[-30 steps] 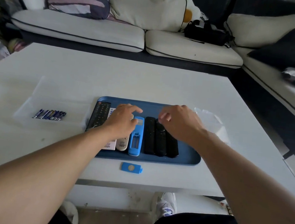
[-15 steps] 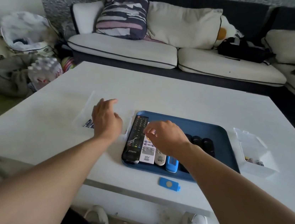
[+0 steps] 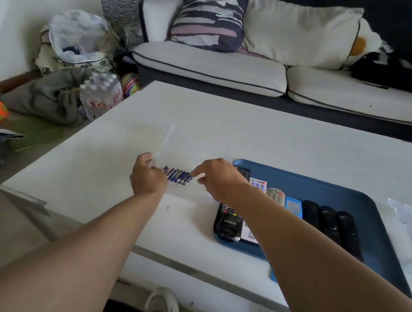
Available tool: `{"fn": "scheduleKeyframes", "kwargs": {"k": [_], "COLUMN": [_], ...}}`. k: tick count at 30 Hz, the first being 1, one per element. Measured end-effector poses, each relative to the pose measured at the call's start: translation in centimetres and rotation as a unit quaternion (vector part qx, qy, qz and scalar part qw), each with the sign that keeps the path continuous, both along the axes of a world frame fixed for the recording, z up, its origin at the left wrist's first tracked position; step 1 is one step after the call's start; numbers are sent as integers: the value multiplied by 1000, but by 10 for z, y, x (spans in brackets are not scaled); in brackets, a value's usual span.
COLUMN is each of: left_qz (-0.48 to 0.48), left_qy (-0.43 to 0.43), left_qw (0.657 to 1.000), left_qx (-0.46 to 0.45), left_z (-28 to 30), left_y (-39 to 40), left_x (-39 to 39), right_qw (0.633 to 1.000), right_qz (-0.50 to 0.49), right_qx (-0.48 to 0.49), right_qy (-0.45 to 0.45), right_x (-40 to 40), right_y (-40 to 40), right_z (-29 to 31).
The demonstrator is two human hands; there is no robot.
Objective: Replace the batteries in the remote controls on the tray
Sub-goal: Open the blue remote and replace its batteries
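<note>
Both hands reach to the row of batteries point(image 3: 177, 175) at the centre of the frame, lying in a clear plastic box point(image 3: 172, 146) on the white desk point(image 3: 267, 137). The left hand point(image 3: 146, 175) grips the box's left wall, fingers curled. The right hand point(image 3: 216, 179) points its fingertips at the right end of the row; whether it pinches one is unclear. Right of centre, the blue tray point(image 3: 325, 186) holds the remotes point(image 3: 326, 222) side by side.

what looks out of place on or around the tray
A small blue piece, likely a battery cover, lies on the table off the tray, mostly hidden by the right arm. The blue remote lies among the others. Nothing looks spilled or damaged.
</note>
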State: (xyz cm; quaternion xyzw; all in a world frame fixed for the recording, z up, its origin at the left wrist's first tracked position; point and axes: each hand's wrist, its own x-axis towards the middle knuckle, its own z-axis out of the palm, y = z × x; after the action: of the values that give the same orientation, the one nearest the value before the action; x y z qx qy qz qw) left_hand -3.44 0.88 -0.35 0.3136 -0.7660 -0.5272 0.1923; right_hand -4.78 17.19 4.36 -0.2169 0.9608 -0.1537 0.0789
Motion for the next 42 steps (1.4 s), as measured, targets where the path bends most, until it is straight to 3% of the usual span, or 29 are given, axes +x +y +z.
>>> {"fn": "scheduleKeyframes", "kwargs": {"k": [5, 24, 27, 31, 33, 34, 37, 39, 40, 42], "left_qz": [-16, -20, 15, 37, 22, 7, -57, -108, -142, -218], "left_qy": [19, 16, 41, 124, 178, 199, 255, 275, 277, 249], "left_qw": [1000, 1000, 998, 986, 975, 970, 948, 934, 927, 919], "left_qx": [-18, -19, -48, -107, -131, -139, -179, -202, -207, -215], "left_z": [-8, -5, 2, 14, 22, 26, 37, 42, 44, 47], "left_y": [-8, -13, -9, 8, 26, 35, 70, 93, 107, 127], "left_x": [2, 3, 1, 2, 3, 3, 5, 8, 11, 17], "right_qw": [999, 986, 995, 995, 963, 922, 715, 626, 607, 618], "right_qz": [12, 84, 46, -26, -82, -116, -230, -289, -315, -362], "right_qx": [40, 140, 90, -99, -243, -343, -592, -656, -667, -644], "right_qy": [-35, -17, -7, -18, -79, -136, -293, -307, -297, -269], "right_x": [-18, -39, -31, -21, -13, -7, 13, 24, 30, 36], "right_y": [-23, -37, -27, 4, 33, 48, 107, 147, 167, 193], "right_z": [-7, -20, 0, 31, 41, 43, 42, 38, 35, 30]}}
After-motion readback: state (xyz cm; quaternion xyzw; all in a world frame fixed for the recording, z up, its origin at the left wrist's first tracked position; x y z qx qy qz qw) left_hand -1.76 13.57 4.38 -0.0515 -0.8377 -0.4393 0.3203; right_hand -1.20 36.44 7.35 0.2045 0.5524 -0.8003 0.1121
